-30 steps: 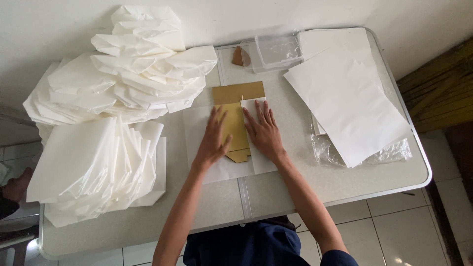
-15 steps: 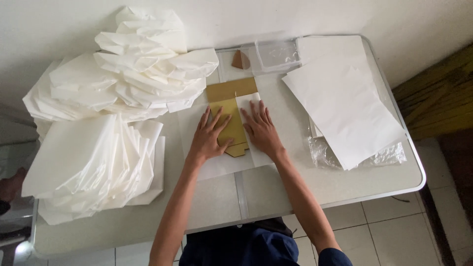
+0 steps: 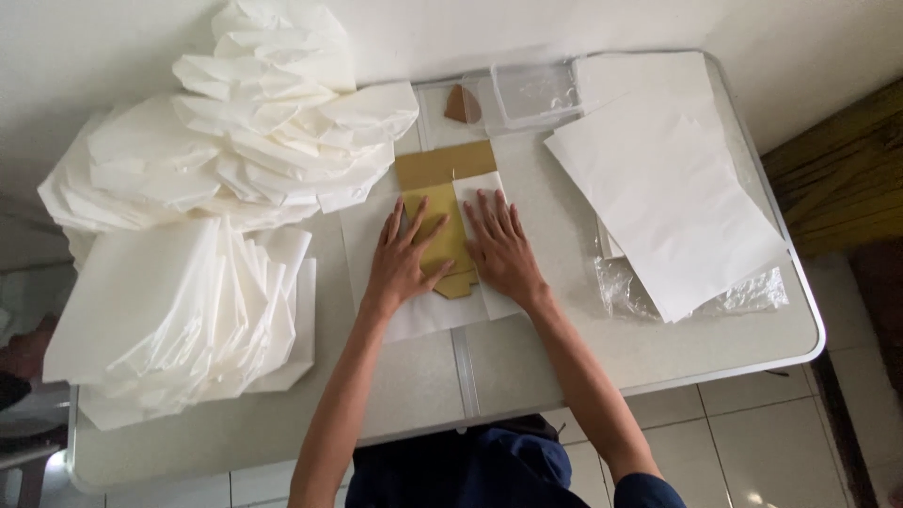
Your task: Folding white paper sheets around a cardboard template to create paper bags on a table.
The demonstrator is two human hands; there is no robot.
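Both arms reach from the near edge toward the middle of the grey tabletop (image 3: pixel 527 348), forearms bare and nearly straight, converging slightly as they go. The left hand (image 3: pixel 403 263) lies palm down with its fingers spread wide, pressing flat on a brown cardboard template (image 3: pixel 444 202) and on the white paper sheet (image 3: pixel 419 315) beneath it. The right hand (image 3: pixel 503 249) lies just beside it, also palm down with fingers fanned and pointing to the far side, pressing a folded flap of the white sheet over the right part of the brown piece. Neither hand grips or pinches anything; both are open and flat. A narrow strip of the brown template shows between the two hands, and its wider far end sticks out beyond the fingertips.

To the left, a large heap of folded white paper bags (image 3: pixel 254 141) fills the far left of the tabletop, with a second fanned stack of white paper (image 3: pixel 179 320) nearer. To the right lies a stack of flat white sheets (image 3: pixel 668 188), resting partly on a clear plastic wrapper (image 3: pixel 752 292). At the far edge sit a clear plastic container (image 3: pixel 536 89) and, just left of it, a small brown cone-shaped piece (image 3: pixel 459 103). Tiled floor (image 3: pixel 752 433) shows beyond the near right edge
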